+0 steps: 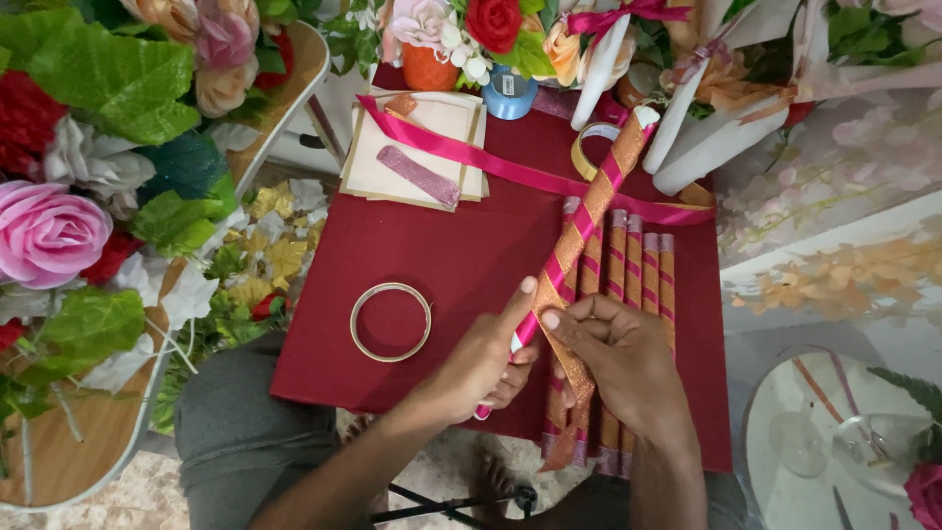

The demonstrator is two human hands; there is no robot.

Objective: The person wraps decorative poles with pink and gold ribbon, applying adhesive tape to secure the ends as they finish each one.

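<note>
At the frame's centre, the left hand (481,365) grips a long stick spiralled in pink and glittery orange ribbon (589,211), while the right hand (613,353) pinches the loose orange glitter ribbon end (569,373). Most of the stick looks wrapped, only its lower end unfinished. Several finished wrapped sticks (638,265) lie just right on the maroon cloth (412,245).
</note>
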